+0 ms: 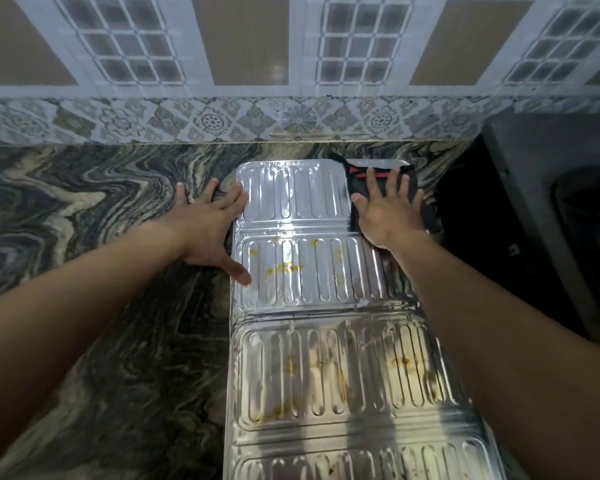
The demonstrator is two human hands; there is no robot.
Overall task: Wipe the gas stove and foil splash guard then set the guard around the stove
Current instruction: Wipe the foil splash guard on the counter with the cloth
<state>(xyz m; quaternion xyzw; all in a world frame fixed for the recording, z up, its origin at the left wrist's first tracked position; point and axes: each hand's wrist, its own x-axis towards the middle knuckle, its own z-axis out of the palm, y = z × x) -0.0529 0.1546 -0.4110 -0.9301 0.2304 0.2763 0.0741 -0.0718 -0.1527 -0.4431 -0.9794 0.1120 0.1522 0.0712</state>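
foil splash guard [326, 271] flat on countertop [101, 220], long axis toward wall [291, 46]

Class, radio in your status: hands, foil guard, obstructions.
Left hand flat on foil guard edge. Right hand pressing black cloth on far panel. Nearer panels stained yellow. No obstruction.

Foil splash guard [326, 271]: ribbed silver panels unfolded and lying flat on the counter [118, 202], running away from the viewer. The near panels carry yellow stains; the far panel looks clean. A black cloth [355, 183] with a red stripe lies on its far right corner.
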